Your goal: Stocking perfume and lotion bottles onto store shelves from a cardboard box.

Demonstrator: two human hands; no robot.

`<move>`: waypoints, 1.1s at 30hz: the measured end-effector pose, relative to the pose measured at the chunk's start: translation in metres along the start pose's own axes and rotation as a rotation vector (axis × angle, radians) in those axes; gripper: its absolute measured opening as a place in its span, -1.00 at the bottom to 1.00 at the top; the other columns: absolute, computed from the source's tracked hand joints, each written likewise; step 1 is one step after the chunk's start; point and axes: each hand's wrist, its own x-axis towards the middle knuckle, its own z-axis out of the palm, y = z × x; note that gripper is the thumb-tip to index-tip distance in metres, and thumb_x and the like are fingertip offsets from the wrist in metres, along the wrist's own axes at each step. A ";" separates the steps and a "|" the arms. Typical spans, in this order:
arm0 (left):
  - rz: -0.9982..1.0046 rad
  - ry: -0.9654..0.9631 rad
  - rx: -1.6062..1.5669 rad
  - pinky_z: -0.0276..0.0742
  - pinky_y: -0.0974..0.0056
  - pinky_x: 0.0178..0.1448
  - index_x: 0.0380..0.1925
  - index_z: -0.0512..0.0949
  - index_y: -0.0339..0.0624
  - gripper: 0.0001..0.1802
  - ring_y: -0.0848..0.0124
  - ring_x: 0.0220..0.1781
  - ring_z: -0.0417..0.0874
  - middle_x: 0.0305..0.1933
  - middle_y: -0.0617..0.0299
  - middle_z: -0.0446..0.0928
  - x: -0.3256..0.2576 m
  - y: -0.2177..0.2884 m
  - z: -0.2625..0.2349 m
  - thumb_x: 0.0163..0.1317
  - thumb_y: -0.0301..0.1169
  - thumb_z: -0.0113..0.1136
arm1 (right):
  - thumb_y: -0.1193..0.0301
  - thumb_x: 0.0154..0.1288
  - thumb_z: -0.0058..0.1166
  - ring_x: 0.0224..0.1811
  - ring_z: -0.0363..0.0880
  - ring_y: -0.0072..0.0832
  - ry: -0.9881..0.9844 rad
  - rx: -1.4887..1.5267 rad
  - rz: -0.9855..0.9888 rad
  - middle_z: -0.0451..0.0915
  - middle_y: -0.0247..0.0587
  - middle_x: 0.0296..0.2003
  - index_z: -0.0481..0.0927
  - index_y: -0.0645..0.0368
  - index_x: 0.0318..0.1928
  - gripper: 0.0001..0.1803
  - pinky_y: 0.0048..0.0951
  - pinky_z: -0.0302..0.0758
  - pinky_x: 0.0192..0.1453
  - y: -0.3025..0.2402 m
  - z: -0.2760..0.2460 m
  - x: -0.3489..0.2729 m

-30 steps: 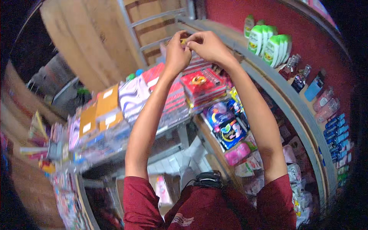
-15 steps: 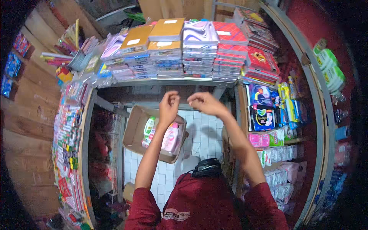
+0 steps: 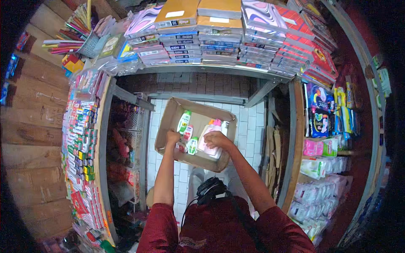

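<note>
Hands have dropped from shelf height into the box at frame centre: left hand curled among bottles, right hand closed over pink bottles.

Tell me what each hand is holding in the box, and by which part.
Both hands are down among the bottles in the box. Whether the left hand or right hand grips anything cannot be told.

Both hands inside cardboard box of bottles.

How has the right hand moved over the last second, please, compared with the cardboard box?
Yes: the right hand has dropped from overhead by the shelf down into the cardboard box, over the pink bottles.
</note>
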 end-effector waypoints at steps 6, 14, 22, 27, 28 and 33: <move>0.184 -0.208 0.301 0.41 0.14 0.18 -0.29 0.59 -0.46 -0.60 0.06 0.16 0.49 -0.13 -0.25 0.55 0.057 -0.031 0.023 -0.11 -0.34 0.19 | 0.30 0.16 0.08 -0.34 0.59 -0.44 0.086 0.130 0.018 0.58 -0.18 -0.28 0.51 0.28 -0.03 -0.60 -0.44 0.59 -0.33 0.076 0.032 0.077; 0.394 -0.297 0.245 0.43 0.00 0.11 0.17 0.24 -0.25 -0.33 -0.13 0.02 0.52 -0.06 -0.29 0.49 0.118 -0.028 0.072 -0.04 -0.49 0.13 | 0.37 -0.03 0.14 -0.27 0.61 -0.14 -0.029 -1.393 -0.248 0.60 0.03 -0.30 0.61 0.31 -0.25 -0.68 -0.21 0.57 -0.16 0.140 0.050 0.166; 0.425 -0.392 0.104 0.40 0.09 0.17 0.07 0.21 -0.54 -0.16 -0.07 0.16 0.43 0.10 -0.32 0.36 0.174 -0.050 0.132 -0.21 -0.39 0.43 | 0.29 -0.20 0.23 -0.24 0.60 -0.10 -0.141 -1.456 -0.103 0.61 0.07 -0.30 0.65 0.20 -0.38 -0.68 -0.21 0.53 -0.10 0.169 0.033 0.207; 0.317 -0.359 0.476 0.34 0.13 0.27 0.20 0.09 -0.56 -0.05 -0.04 0.22 0.38 0.18 -0.31 0.31 0.185 -0.049 0.142 -0.13 -0.30 0.37 | 0.22 -0.14 0.21 -0.19 0.59 -0.11 -0.228 -1.482 -0.144 0.61 0.05 -0.25 0.64 0.23 -0.33 -0.62 -0.20 0.51 -0.08 0.201 0.025 0.261; 0.223 -0.535 0.523 0.31 0.11 0.29 0.22 0.05 -0.56 -0.04 -0.05 0.26 0.34 0.21 -0.34 0.26 0.187 -0.045 0.142 -0.10 -0.29 0.33 | 0.22 -0.14 0.21 -0.19 0.59 -0.11 -0.225 -1.480 -0.143 0.61 0.05 -0.25 0.64 0.23 -0.33 -0.62 -0.20 0.51 -0.08 0.205 0.030 0.269; 0.414 -0.286 0.404 0.36 -0.02 0.20 0.08 0.29 -0.20 -0.40 -0.05 0.23 0.33 0.15 -0.19 0.31 0.159 -0.055 0.139 0.02 -0.30 0.22 | -0.01 0.11 0.00 -0.08 0.55 -0.03 0.343 -0.851 0.070 0.58 0.15 -0.19 0.56 0.21 -0.10 -0.45 -0.13 0.43 0.06 0.204 0.060 0.284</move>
